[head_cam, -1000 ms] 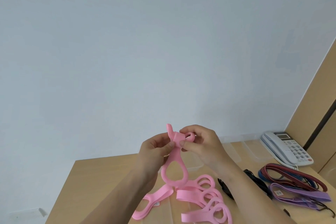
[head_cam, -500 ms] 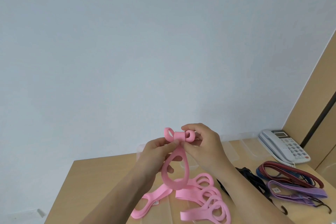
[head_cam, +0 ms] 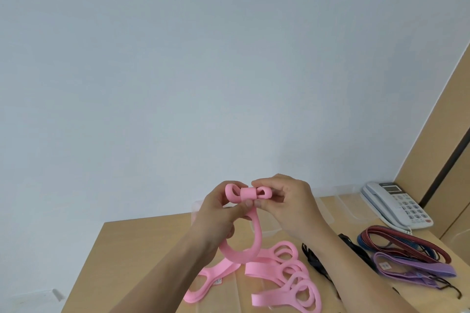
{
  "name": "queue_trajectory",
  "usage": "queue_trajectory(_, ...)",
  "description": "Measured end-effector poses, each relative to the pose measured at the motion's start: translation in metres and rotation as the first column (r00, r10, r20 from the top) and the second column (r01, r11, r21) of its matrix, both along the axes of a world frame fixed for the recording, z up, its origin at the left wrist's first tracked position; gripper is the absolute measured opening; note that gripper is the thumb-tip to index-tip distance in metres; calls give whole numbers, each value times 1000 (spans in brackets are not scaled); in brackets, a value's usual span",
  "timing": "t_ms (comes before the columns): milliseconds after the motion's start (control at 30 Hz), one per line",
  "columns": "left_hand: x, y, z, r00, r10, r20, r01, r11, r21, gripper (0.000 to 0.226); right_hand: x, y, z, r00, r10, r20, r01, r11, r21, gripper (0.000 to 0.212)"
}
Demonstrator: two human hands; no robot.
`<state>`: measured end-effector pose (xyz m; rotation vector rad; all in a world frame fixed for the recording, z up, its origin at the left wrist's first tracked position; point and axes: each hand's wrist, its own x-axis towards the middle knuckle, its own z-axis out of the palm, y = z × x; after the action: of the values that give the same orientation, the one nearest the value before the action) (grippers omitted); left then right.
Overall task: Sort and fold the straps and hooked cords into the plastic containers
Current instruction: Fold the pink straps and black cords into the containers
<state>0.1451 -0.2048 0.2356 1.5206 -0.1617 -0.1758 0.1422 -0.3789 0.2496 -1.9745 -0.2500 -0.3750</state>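
Above the surface (head_cam: 142,249), left hand (head_cam: 216,213) and right hand (head_cam: 287,206) each kept a pinching grip on the pink strap (head_cam: 248,194).

A light wooden table (head_cam: 132,244) stands against a pale wall. Near its middle, loose pink straps (head_cam: 279,272) sprawl in loops and reach the front edge. A black strap (head_cam: 314,260) lies just right of them. Further right, red-and-blue cords (head_cam: 396,242) lie coiled, with purple straps (head_cam: 417,265) just in front, a dark hook at their near end. Clear plastic containers (head_cam: 343,201) line the back edge. A white desk phone (head_cam: 396,203) rests at the back right corner, beside the containers.
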Motion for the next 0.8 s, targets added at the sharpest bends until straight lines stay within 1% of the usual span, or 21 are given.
queue_trajectory(100, 1, 0, -2, 1000, 16, -6, -16, 1000, 21, 11, -1, 0, 0, 999, -21, -28, 22, 999, 36, 43)
queue_trajectory(233, 0, 0, -6, 999, 23, -31, -22, 999, 25, 10, -4, -1, -1, 999, -18, -36, 17, 1000, -4, 50)
queue_trajectory(367, -2, -2, -9, 999, 21, -36, -20, 1000, 21, 12, -5, -5, -3, 999, -28, -31, 27, 998, -55, 35)
queue_trajectory(433, -3, -4, -8, 999, 18, -27, -17, 1000, 24, 12, -4, -7, -3, 999, -38, 12, 39, 993, -110, 30)
queue_trajectory(533, -2, -7, -8, 999, 37, -23, -37, 999, 20, 12, 0, -7, -5, 994, -34, 108, 63, 959, -277, 25)
queue_trajectory(633, -1, -9, -7, 997, 70, -23, -70, 997, 19, 13, 1, -7, -7, 989, -34, 144, 83, 934, -348, 25)
queue_trajectory(700, -1, -10, -6, 997, 75, -28, -74, 997, 26, 13, 1, -6, -7, 989, -23, 145, 79, 916, -393, 23)
queue_trajectory(800, 0, -9, -7, 996, 87, -18, -87, 995, 41, 13, 2, -6, -3, 998, -13, 64, 38, 915, -401, 28)
